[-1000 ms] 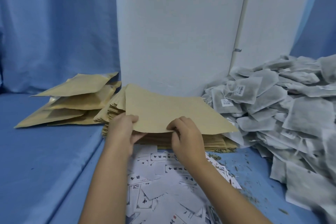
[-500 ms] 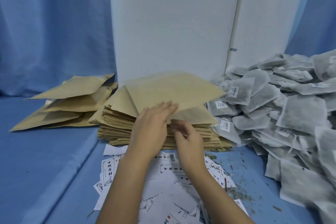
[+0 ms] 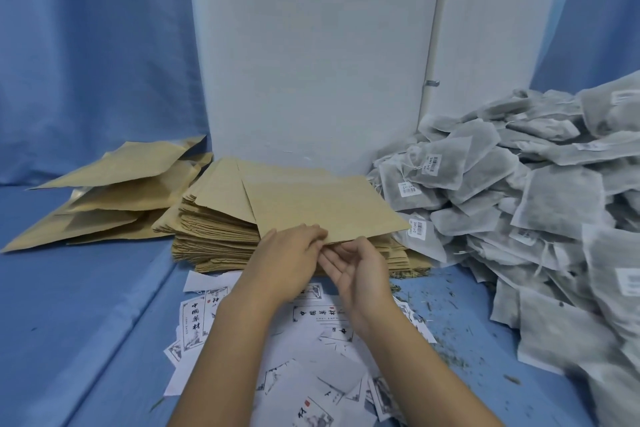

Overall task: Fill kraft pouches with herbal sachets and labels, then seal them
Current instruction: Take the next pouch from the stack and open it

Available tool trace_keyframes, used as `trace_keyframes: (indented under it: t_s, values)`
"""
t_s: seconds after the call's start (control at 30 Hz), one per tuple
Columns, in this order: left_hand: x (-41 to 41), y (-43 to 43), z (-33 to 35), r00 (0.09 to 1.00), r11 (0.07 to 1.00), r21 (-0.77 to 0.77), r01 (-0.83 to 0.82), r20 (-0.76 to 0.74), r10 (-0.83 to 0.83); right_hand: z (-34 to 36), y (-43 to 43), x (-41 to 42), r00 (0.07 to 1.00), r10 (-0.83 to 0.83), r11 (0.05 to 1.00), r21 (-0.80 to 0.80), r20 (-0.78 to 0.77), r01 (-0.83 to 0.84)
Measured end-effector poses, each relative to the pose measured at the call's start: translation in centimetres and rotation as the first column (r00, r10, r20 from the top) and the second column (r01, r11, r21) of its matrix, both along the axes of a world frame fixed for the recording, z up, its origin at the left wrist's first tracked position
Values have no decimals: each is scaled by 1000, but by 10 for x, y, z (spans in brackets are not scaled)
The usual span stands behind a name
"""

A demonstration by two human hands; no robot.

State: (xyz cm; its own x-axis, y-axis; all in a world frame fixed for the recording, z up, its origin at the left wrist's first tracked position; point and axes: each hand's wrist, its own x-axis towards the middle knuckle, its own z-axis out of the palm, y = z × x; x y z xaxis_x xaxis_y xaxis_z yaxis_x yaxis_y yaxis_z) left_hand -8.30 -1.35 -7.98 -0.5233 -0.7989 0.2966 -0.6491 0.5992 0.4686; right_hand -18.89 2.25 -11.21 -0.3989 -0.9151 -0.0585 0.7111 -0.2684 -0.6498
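Atop the central stack (image 3: 214, 236), the top kraft pouch (image 3: 322, 208) is pinched at its near edge by the left hand (image 3: 287, 260), the right hand (image 3: 356, 270) with its grip open beneath: pouch-opening step, next probably needing a sachet (image 3: 436, 166) from the right.

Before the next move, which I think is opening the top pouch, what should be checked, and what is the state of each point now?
1. The top pouch is raised off the stack: ok, its near edge is lifted.
2. Only one pouch is taken: cannot tell.
3. Both hands are on it: ok, the left hand has its fingers over the edge and the right hand has its fingers beneath.
4. The mouth is open: not ok, it looks flat.
5. The sachets are near the right hand: ok.
6. The labels are near: ok, under the forearms.
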Motion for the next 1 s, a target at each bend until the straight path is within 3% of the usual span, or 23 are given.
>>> trace_keyframes:
  t_s: [0.17, 0.37, 0.5, 0.6, 0.77, 1.0]
  values:
    - [-2, -1, -3, 995, 998, 58, -22, -99, 28, -1, -1, 1, 999, 15, 1000, 18, -48, -14]
    - [-8, 2, -6, 987, 963, -254, -93, 106, 123, 3, 1, 2, 997, 43, 999, 12, -66, -43]
    - [-11, 4, -9, 991, 925, -361, -118, 9, 130, 8, 3, 6, 994, 68, 997, -39, -89, -72]
    - [-12, 5, -7, 992, 934, -336, -121, -63, 106, 10, 1, 5, 998, 20, 1000, -13, -61, -21]
    - [-22, 11, -4, 984, 932, -343, -114, 89, 153, 11, -2, 0, 999, -32, 999, -3, 43, 33]
    - [-23, 17, 0, 972, 909, -372, -191, 59, 228, 9, 0, -1, 984, -97, 986, 122, -150, 116]
